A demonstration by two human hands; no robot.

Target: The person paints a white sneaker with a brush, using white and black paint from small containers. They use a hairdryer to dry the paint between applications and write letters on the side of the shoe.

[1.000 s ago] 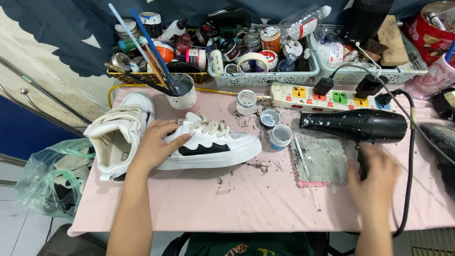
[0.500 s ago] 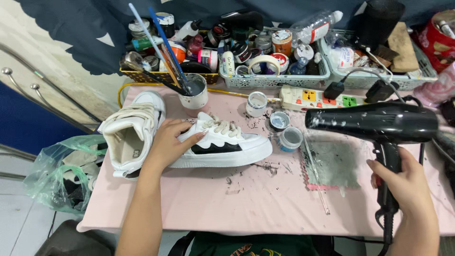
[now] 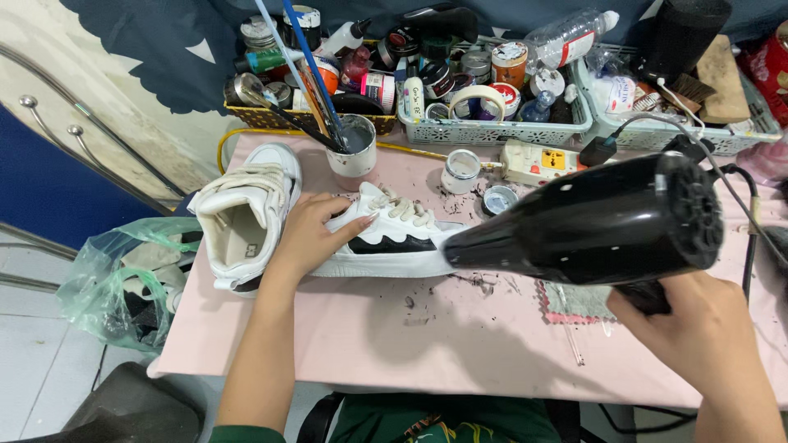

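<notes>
On the pink table, a white sneaker with a black band along its side is lying on its side, laces facing the camera, near the middle of the tabletop. The left hand is resting on its heel end, fingers curled over the upper and pressing it down against the table. The right hand is gripping the handle of a black hair dryer, fingers wrapped tight around it; the dryer is lying level above the table with its narrow nozzle pointing left, right at the toe of the sneaker, and seemingly touching it. Its cord is running off toward the right edge.

A second white sneaker is sitting upright just beside the first, at the table's left end, its opening facing up. Behind the shoes, a paint-smeared cup is holding long brushes, and a small white jar is standing near a power strip. Baskets crowded with tins, bottles and tape are lining the back edge. A green plastic bag is hanging at the left of the table.
</notes>
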